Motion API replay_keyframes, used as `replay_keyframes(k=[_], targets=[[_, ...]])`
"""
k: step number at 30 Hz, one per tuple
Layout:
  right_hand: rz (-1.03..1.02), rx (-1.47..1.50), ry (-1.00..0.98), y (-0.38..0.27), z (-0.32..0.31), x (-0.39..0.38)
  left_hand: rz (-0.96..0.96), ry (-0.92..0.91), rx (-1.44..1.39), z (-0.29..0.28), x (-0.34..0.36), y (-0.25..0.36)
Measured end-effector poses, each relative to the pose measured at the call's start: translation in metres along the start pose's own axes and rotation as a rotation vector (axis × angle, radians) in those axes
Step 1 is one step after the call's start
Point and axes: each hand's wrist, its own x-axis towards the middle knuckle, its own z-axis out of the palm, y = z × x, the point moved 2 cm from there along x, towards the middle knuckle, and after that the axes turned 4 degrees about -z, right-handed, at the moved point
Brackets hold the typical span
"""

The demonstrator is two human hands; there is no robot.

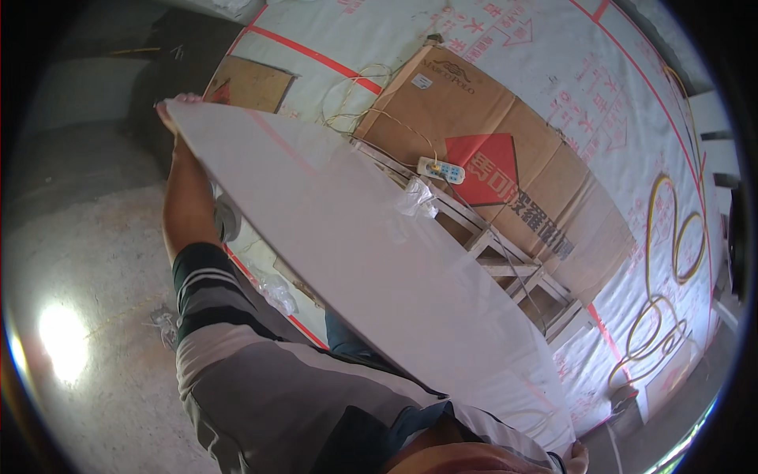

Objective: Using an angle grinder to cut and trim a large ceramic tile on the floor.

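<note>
A large, pale, glossy tile (355, 245) slants across my front, from the upper left to the lower right. My left hand (178, 110) is closed around its far left corner, the fingers curling over the edge. Low on the right, my right hand (578, 458) grips the opposite end; most of that hand is cut off or hidden. The tile's near long edge passes close to my body. Its far edge covers part of a wooden step frame (545, 288), where crumpled clear plastic (418, 197) lies.
A flattened brown cardboard sheet (584, 213) lies beyond the frame, with a white power strip (440, 171) near its edge. Yellow hose or cable (651, 237) loops at the right over printed white floor sheeting (584, 95). Bare concrete (103, 253) stretches along the left.
</note>
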Motion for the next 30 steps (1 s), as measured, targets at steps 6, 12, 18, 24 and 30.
replay_keyframes(k=[6, 12, 18, 24, 30], targets=[[-0.151, -0.048, -0.027, -0.042, 0.003, -0.016, 0.176, 0.545, -0.016, 0.003, -0.002, 0.006], [-0.294, -0.097, -0.012, -0.122, 0.001, -0.076, 0.296, 0.733, -0.076, -0.014, -0.037, 0.052], [-0.417, -0.138, 0.012, -0.209, -0.003, -0.187, 0.399, 0.917, -0.090, -0.085, -0.096, 0.117], [-0.508, -0.168, 0.025, -0.284, -0.008, -0.306, 0.529, 1.067, -0.169, -0.186, -0.169, 0.213], [-0.606, -0.148, -0.021, -0.324, -0.009, -0.364, 0.631, 1.160, -0.044, -0.202, -0.253, 0.346]])
